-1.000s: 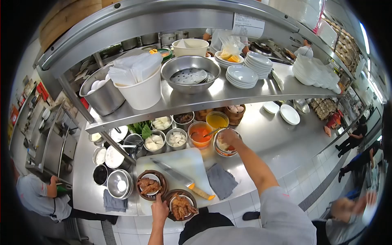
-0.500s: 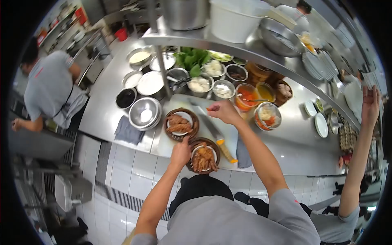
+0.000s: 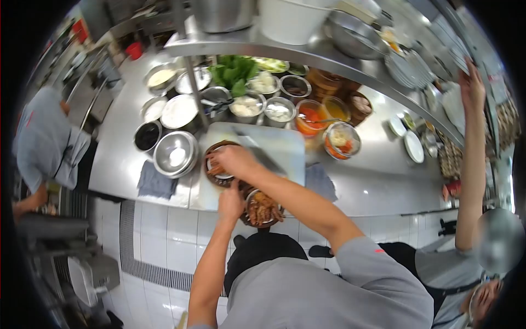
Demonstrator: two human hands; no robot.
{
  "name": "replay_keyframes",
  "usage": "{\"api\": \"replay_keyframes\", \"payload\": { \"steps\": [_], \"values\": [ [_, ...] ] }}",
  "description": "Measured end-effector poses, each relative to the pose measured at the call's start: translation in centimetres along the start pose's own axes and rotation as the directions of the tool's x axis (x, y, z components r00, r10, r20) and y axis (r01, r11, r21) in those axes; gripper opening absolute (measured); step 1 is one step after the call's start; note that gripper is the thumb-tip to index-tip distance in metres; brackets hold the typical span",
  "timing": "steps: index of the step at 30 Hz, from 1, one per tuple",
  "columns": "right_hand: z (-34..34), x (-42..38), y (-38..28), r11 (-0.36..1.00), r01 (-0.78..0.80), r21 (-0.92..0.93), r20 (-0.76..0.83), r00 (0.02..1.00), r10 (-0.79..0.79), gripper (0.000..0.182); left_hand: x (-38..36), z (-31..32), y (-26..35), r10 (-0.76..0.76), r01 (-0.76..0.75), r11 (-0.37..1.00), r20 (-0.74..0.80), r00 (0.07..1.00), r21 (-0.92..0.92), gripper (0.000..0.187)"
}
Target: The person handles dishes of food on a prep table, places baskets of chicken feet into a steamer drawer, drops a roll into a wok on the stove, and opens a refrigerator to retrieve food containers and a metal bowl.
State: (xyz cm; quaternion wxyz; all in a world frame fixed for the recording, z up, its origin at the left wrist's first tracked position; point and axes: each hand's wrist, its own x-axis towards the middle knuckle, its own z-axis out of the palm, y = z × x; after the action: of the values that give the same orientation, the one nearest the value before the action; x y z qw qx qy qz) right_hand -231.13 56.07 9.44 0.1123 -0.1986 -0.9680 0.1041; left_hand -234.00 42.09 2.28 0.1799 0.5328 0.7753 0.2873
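Note:
Two round brown steamer baskets sit at the front of the white cutting board [image 3: 296,142]. My right hand [image 3: 235,163] reaches into the upper basket [image 3: 212,178], over the reddish-brown chicken feet [image 3: 215,165] there; its fingertips are largely hidden. Between the baskets, my left hand [image 3: 230,200] is closed at the upper basket's near rim. The lower basket [image 3: 245,219] holds a white dish heaped with chicken feet [image 3: 264,208]. A knife [image 3: 260,156] lies on the board, its handle mostly behind my right forearm.
Steel bowls [image 3: 175,154] are stacked left of the board, near a grey cloth [image 3: 157,180]. Bowls of ingredients and green leaves [image 3: 233,74] line the back under a steel shelf [image 3: 307,59]. One co-worker [image 3: 46,142] stands left; another's raised arm [image 3: 474,159] is at right.
My right hand has moved left and down from above the knife to the upper basket. The view has shifted, and the co-worker at left has moved toward the frame's edge.

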Motion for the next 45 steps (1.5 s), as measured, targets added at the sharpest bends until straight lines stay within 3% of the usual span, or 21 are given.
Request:
{"api": "replay_keyframes", "payload": {
  "steps": [4, 7, 11, 14, 16, 17, 18, 19, 22, 24, 26, 28, 30, 33, 35, 38, 39, 40, 42, 44, 45],
  "values": [
    [-0.5, -2.0, 3.0, 0.985, 0.035, 0.171, -0.327, 0.945, 0.023, 0.01, 0.0, -0.3, 0.1, 0.06, -0.06, 0.998, -0.015, 0.998, -0.011, 0.04],
    [-6.1, -7.6, 8.8, 0.969, -0.144, 0.202, -0.338, 0.918, 0.207, 0.01, -0.1, -0.6, 0.3, 0.026, -0.026, 1.0, 0.008, 1.0, 0.001, 0.039],
    [-12.2, -16.8, 20.4, 0.787, -0.599, -0.146, -0.096, 0.801, 0.591, 0.023, 0.1, -0.6, 0.5, -0.027, 0.026, 1.0, 0.035, 0.999, 0.009, 0.04],
    [-10.2, -23.3, 30.6, 0.793, -0.516, -0.323, 0.069, 0.823, 0.563, 0.025, -0.1, -0.8, 0.7, -0.029, 0.029, 1.0, 0.037, 0.999, 0.002, 0.042],
    [-8.1, -25.2, 33.7, 0.767, -0.507, -0.393, 0.076, 0.813, 0.577, 0.021, -0.2, -1.2, 1.1, -0.03, 0.03, 1.0, 0.041, 0.999, -0.002, 0.043],
    [-8.6, -24.4, 33.9, 0.789, -0.475, -0.39, 0.247, 0.771, 0.587, 0.014, -0.1, -1.4, 1.4, -0.042, 0.042, 0.999, 0.05, 0.998, -0.003, 0.043],
    [-9.8, -23.9, 33.1, 0.781, -0.505, -0.369, 0.273, 0.744, 0.61, 0.013, -0.2, -1.3, 1.4, -0.033, 0.032, 0.999, 0.033, 0.999, 0.015, 0.043],
    [-12.7, -23.8, 33.0, 0.762, -0.545, -0.35, 0.216, 0.745, 0.632, 0.013, -0.1, -1.3, 1.6, -0.014, 0.013, 1.0, 0.03, 0.999, 0.012, 0.043],
    [-35.8, -25.2, 35.0, 0.752, -0.543, -0.375, -0.02, 0.815, 0.579, 0.011, -0.1, -0.9, 1.2, -0.035, 0.032, 0.996, 0.035, 0.999, 0.088, 0.043],
    [-42.1, -26.4, 34.8, 0.756, -0.533, -0.38, -0.133, 0.841, 0.525, 0.01, 0.1, -1.2, 1.6, -0.061, 0.057, 0.995, 0.05, 0.997, 0.082, 0.043],
    [-35.3, -25.6, 33.9, 0.76, -0.568, -0.317, -0.146, 0.821, 0.552, 0.01, -0.1, -1.1, 1.6, -0.097, 0.092, 0.993, 0.066, 0.993, 0.075, 0.043],
    [-19.8, -24.7, 32.7, 0.726, -0.656, -0.205, -0.097, 0.752, 0.652, 0.011, -0.1, -0.8, 1.3, -0.058, 0.057, 0.996, 0.012, 0.998, 0.066, 0.042],
    [-11.9, -23.8, 31.6, 0.751, -0.633, -0.19, 0.132, 0.742, 0.658, 0.012, 0.1, -0.8, 1.0, -0.046, 0.045, 0.998, 0.015, 0.999, 0.046, 0.042],
    [-11.1, -22.9, 32.1, 0.784, -0.556, -0.275, 0.289, 0.73, 0.619, 0.014, -0.1, -0.3, 0.8, -0.008, 0.008, 1.0, 0.008, 1.0, 0.027, 0.042],
    [-14.0, -23.7, 33.2, 0.754, -0.579, -0.309, 0.202, 0.735, 0.647, 0.015, -0.1, -0.9, 0.8, 0.003, -0.003, 1.0, 0.011, 1.0, 0.014, 0.041],
    [-34.3, -25.9, 36.2, 0.761, -0.529, -0.376, 0.001, 0.821, 0.571, 0.017, -0.1, -0.7, 0.9, -0.053, 0.052, 0.997, 0.023, 0.998, 0.049, 0.041],
    [-36.9, -26.2, 36.2, 0.77, -0.513, -0.379, -0.04, 0.841, 0.54, 0.017, 0.0, -1.0, 1.4, -0.072, 0.07, 0.996, 0.035, 0.997, 0.06, 0.042],
    [-35.7, -25.7, 35.9, 0.779, -0.511, -0.365, -0.049, 0.845, 0.532, 0.018, 0.0, -1.1, 1.5, -0.083, 0.081, 0.995, 0.038, 0.996, 0.061, 0.042],
    [-24.0, -24.4, 34.1, 0.782, -0.534, -0.321, 0.026, 0.821, 0.571, 0.019, 0.0, -1.2, 1.5, -0.059, 0.057, 0.997, 0.03, 0.998, 0.055, 0.043],
    [-11.5, -23.2, 31.9, 0.813, -0.489, -0.316, 0.247, 0.785, 0.568, 0.02, 0.0, -1.2, 1.6, -0.067, 0.065, 0.997, 0.04, 0.997, 0.045, 0.043],
    [-11.9, -22.6, 31.9, 0.818, -0.464, -0.339, 0.345, 0.748, 0.567, 0.016, 0.0, -1.2, 1.5, -0.07, 0.069, 0.997, 0.045, 0.997, 0.033, 0.043]
  ]
}}
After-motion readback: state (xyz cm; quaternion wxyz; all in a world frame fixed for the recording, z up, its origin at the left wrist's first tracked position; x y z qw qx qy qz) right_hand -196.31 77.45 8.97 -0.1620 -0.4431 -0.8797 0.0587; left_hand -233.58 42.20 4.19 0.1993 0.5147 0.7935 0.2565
